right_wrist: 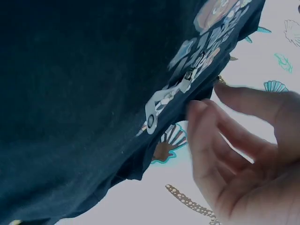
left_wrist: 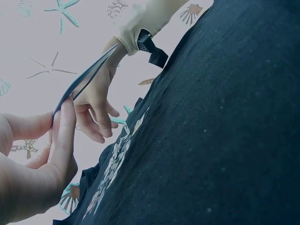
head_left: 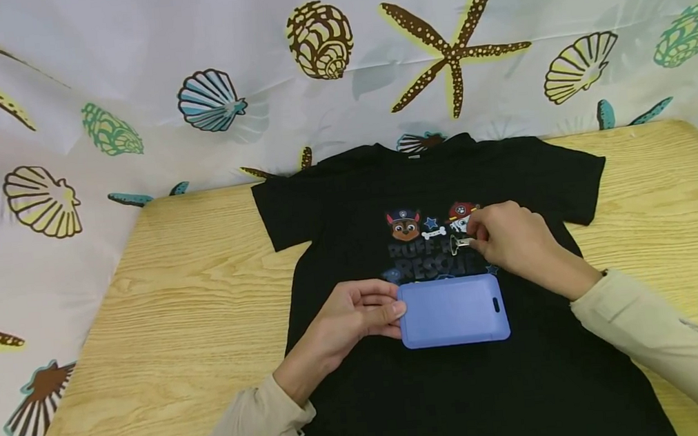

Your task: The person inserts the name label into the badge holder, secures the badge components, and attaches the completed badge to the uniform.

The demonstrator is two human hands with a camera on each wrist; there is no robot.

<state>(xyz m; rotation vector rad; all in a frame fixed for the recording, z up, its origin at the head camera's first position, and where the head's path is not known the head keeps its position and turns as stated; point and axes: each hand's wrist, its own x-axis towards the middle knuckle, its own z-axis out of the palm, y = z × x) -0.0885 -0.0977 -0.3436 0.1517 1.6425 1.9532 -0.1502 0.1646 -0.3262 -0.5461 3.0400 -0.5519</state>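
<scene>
My left hand (head_left: 357, 314) pinches the left end of a blue plastic card holder (head_left: 453, 311), thumb on top and fingers beneath. The holder has a slot at its right end; the left wrist view shows the holder (left_wrist: 77, 84) edge-on, raised above a black T-shirt (head_left: 463, 388). Over the shirt's print is a small badge clip (head_left: 460, 243) with a metal end and a short strap. My right hand (head_left: 513, 238) is right beside this clip. In the right wrist view, its thumb and index finger stand apart, and the clip (right_wrist: 152, 112) shows beyond the fingertips, not between them.
The shirt lies spread on a wood-grain table (head_left: 206, 293), its collar towards the far edge. Cartoon dog faces and lettering (head_left: 404, 225) decorate its chest. Behind the table hangs a white cloth (head_left: 284, 113) patterned with shells and starfish.
</scene>
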